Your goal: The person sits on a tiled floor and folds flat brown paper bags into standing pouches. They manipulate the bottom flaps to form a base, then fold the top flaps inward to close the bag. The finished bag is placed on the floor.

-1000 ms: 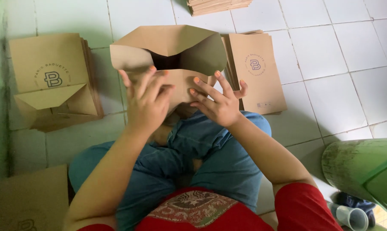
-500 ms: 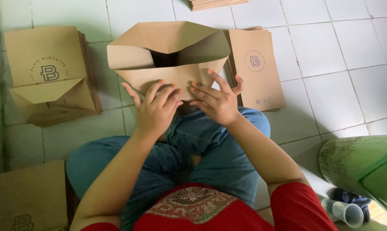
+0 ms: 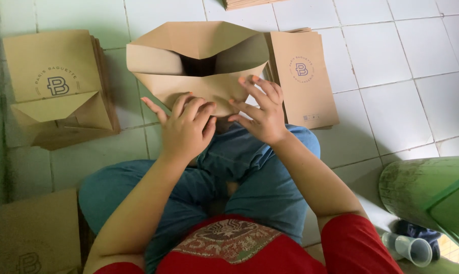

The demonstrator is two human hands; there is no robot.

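Head view: a brown paper bag is pressed by two bare hands above crossed legs in blue jeans.

The bag is held over the white tiled floor, its folded bottom spread open. The left hand is laid flat on the lower flap with fingers together, clamped on nothing. The right hand is touching the same flap, fingers spread apart. A stack of folded bags is seen at the left, flat bags just beside at the right.

Green container (right side) cut off by frame edge.
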